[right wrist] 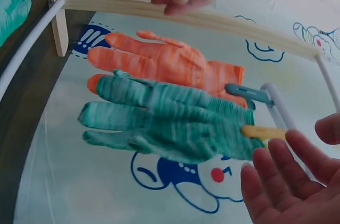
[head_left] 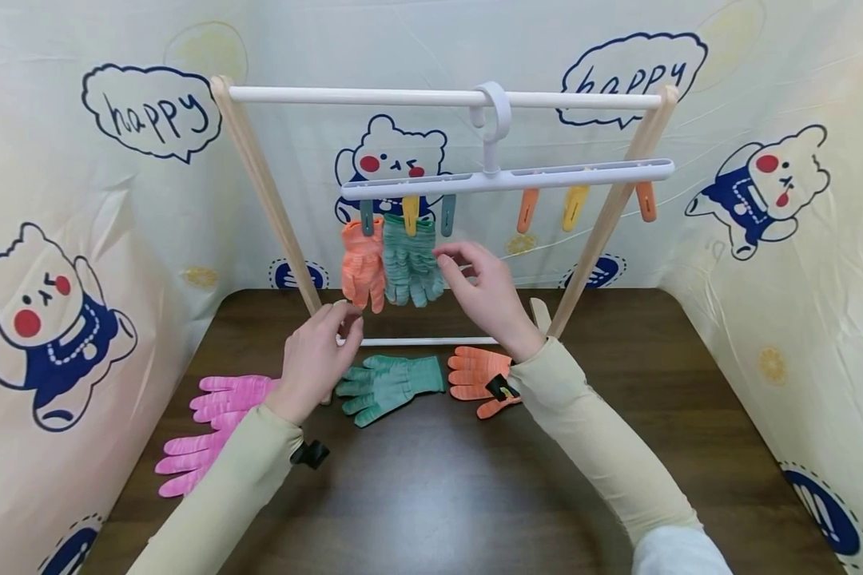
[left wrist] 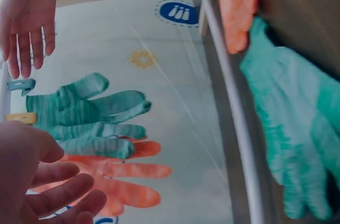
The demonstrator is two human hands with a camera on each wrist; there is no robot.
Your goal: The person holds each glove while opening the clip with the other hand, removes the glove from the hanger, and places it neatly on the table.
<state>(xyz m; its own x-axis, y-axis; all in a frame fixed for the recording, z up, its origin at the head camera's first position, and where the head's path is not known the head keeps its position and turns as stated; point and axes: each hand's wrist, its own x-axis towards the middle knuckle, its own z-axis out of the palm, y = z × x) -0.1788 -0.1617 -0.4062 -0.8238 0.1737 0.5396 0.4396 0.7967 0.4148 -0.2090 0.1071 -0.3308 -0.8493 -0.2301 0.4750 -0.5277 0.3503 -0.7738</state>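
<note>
Left hand (head_left: 312, 359): fingers loosely bent, grasping nothing, just below orange glove (head_left: 363, 267). Right hand (head_left: 485, 291): fingers released, empty, just beside green glove (head_left: 410, 263); contact cannot be told. Both gloves hang fingers-down near left end of white hanger (head_left: 546, 178), orange in teal clip (head_left: 367, 217), green in yellow clip (head_left: 411, 216). Hanger hooked on top rail (head_left: 367, 97). On bench (head_left: 431, 503): pink gloves (head_left: 237, 395) near left edge; second green glove (head_left: 395, 385) mid-bench; second orange glove (head_left: 475, 373) right of it, partly behind right forearm.

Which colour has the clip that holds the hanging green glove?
The clip is yellow, shown best in the head view.
</note>
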